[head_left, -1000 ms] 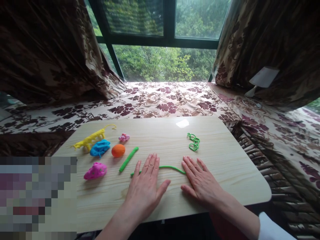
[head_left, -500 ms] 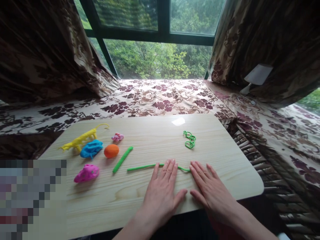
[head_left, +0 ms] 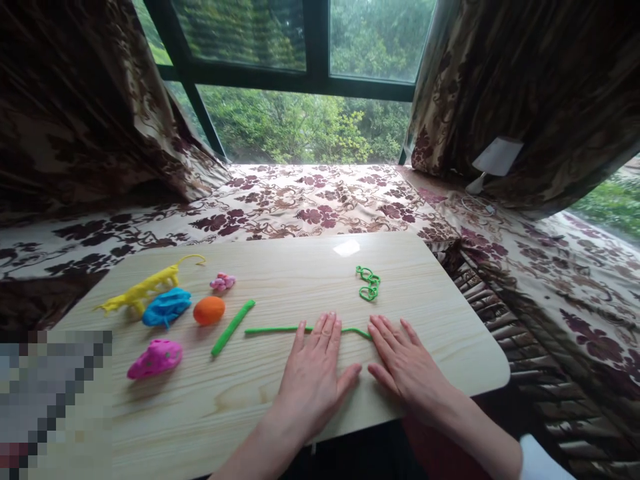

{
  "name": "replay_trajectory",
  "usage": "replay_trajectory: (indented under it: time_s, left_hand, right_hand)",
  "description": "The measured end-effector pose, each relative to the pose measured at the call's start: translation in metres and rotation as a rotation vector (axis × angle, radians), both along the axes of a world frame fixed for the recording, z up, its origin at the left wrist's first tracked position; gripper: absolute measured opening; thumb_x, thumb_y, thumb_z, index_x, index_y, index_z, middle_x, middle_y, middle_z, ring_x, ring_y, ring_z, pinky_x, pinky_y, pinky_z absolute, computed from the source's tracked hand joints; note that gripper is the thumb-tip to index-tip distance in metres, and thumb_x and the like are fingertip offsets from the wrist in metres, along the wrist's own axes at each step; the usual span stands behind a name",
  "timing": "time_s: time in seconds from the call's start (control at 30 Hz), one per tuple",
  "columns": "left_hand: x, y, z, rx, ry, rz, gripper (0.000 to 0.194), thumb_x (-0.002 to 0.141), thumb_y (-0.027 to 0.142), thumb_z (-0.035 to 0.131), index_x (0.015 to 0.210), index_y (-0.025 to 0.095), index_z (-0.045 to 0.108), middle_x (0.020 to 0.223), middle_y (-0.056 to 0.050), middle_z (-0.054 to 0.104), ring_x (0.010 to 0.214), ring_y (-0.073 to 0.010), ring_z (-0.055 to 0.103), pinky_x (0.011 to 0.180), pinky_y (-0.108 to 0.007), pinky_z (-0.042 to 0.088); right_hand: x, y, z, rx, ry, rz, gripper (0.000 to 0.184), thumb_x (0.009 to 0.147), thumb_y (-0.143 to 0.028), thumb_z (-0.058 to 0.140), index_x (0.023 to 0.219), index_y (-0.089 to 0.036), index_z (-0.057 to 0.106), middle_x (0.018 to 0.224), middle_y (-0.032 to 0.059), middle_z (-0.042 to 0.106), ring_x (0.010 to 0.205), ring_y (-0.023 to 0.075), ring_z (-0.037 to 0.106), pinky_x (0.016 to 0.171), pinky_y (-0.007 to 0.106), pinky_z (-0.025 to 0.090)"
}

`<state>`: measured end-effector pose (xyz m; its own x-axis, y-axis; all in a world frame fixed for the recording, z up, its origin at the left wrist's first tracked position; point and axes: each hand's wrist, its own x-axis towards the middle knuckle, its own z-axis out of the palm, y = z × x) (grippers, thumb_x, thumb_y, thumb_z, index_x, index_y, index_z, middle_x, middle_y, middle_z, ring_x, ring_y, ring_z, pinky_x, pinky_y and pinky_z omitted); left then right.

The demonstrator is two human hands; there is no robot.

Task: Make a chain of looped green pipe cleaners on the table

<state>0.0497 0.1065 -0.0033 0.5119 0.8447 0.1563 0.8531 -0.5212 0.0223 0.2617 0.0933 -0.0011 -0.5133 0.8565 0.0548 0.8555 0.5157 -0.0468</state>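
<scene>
A thin green modelling-clay strand [head_left: 275,330] runs left to right across the wood-grain table [head_left: 280,267]. My left hand [head_left: 315,367] lies flat over the middle of the strand, fingers stretched forward, hiding a short part of it. At the strand's right end rests my right hand [head_left: 405,360], also flat with its fingers spread a little; the tip there is hidden under the fingers. Left of the strand lies a thicker green clay roll [head_left: 233,328], set at a slant. Beyond the hands sits a chain of small green clay loops [head_left: 369,283].
Clay pieces stand on the left: a yellow animal figure [head_left: 145,288], a blue lump [head_left: 167,308], an orange ball [head_left: 209,311], a small pink piece [head_left: 223,281] and a magenta figure [head_left: 155,359]. A white lamp [head_left: 497,157] stands at the back right, near the curtain.
The whole view has shifted, so the table and its pieces sit a little further left. Both hands stay flat on the strand, whose left part now looks straighter.
</scene>
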Motion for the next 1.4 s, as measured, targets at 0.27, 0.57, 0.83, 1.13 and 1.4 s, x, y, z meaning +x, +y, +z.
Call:
replay_trajectory:
  time_s: [0.27,0.57,0.83,1.13,1.4]
  left_hand:
    - [-0.083,0.013,0.012,0.141,0.03,0.173,0.041,0.084,0.03,0.039,0.121,0.015,0.047,0.127,-0.011,0.05,0.12,-0.0274,0.039,0.102,-0.051,0.018]
    - [-0.099,0.021,0.024,0.159,-0.094,0.196,0.012,0.08,0.024,0.047,0.08,0.02,0.059,0.084,-0.004,0.062,0.087,-0.0221,0.056,0.095,-0.05,0.028]
    - [-0.092,-0.014,0.019,0.097,-0.218,0.109,0.015,0.082,0.022,0.046,0.089,0.024,0.059,0.09,-0.003,0.061,0.088,-0.0191,0.056,0.092,-0.043,0.035]
    - [-0.086,-0.026,0.011,0.052,-0.015,0.106,0.058,0.086,0.039,0.036,0.137,0.016,0.022,0.143,-0.008,0.027,0.132,-0.0236,0.022,0.106,-0.045,0.019]
    - [-0.087,-0.043,-0.01,-0.024,0.07,0.03,0.068,0.084,0.055,0.03,0.139,0.019,0.014,0.146,-0.005,0.018,0.134,-0.0206,0.015,0.108,-0.041,0.007]
  right_hand:
    - [0.037,0.022,0.014,0.03,0.226,-0.195,0.027,0.086,-0.023,0.043,0.111,-0.022,0.054,0.113,0.0076,0.055,0.107,0.0222,0.047,0.09,0.039,0.037]
    - [0.019,0.025,0.022,0.045,0.348,-0.143,0.011,0.086,-0.019,0.045,0.088,-0.021,0.056,0.087,0.0037,0.059,0.085,0.0193,0.054,0.078,0.034,0.041]
    - [0.062,0.017,0.011,0.116,0.346,-0.169,0.017,0.087,-0.021,0.043,0.097,-0.021,0.057,0.098,0.0061,0.059,0.094,0.0198,0.054,0.083,0.034,0.043]
    - [-0.047,0.007,0.024,0.091,0.178,0.084,0.043,0.088,-0.019,0.034,0.13,-0.018,0.039,0.139,0.0065,0.034,0.128,0.0198,0.027,0.105,0.041,0.022]
    - [-0.09,-0.007,0.005,-0.131,0.132,0.299,0.057,0.09,-0.04,0.033,0.14,-0.017,0.018,0.145,0.0049,0.015,0.133,0.0185,0.011,0.109,0.04,0.01]
